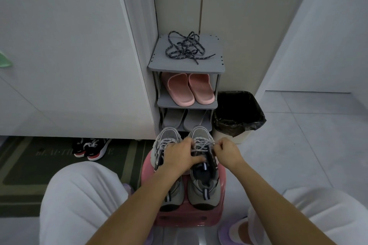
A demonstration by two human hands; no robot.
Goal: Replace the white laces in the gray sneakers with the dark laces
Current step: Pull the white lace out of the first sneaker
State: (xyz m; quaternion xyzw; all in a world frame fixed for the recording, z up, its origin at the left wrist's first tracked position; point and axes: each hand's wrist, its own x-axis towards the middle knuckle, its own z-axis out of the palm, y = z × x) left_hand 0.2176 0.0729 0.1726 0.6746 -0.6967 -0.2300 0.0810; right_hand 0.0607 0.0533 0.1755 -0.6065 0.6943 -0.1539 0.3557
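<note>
Two gray sneakers stand side by side on a pink stool, toes pointing away from me. The left sneaker and the right sneaker both carry white laces. My left hand lies across both shoes, its fingers on the right shoe's lacing and its thumb over the tongue. My right hand pinches a white lace at the right shoe's right side. The dark laces lie in a tangled heap on top of the gray shoe rack.
The rack holds pink slippers and gray slippers on lower shelves. A black-lined bin stands right of it. Black and red shoes sit on a dark mat at left. My knees flank the stool.
</note>
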